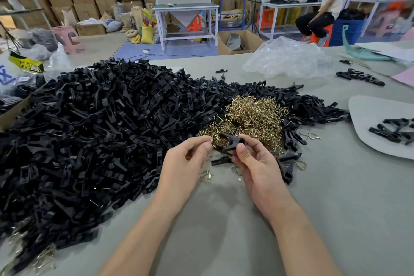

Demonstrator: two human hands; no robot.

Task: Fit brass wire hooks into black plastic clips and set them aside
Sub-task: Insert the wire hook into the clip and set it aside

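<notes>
My right hand (251, 159) grips a black plastic clip (229, 141) between thumb and fingers, just above the grey table. My left hand (186, 161) pinches a small brass wire hook at the clip's left end, mostly hidden by the fingertips. Behind my hands lies a heap of brass wire hooks (248, 119). A huge pile of black clips (94, 127) fills the left and middle of the table. A few loose hooks (207, 176) and clips (287, 167) lie close to my hands.
A pale oval mat (367, 116) at the right carries several black clips (394, 132). Crumpled clear plastic (286, 58) lies at the far side, with a small clip cluster (360, 76) beside it. A person sits at a workbench in the background.
</notes>
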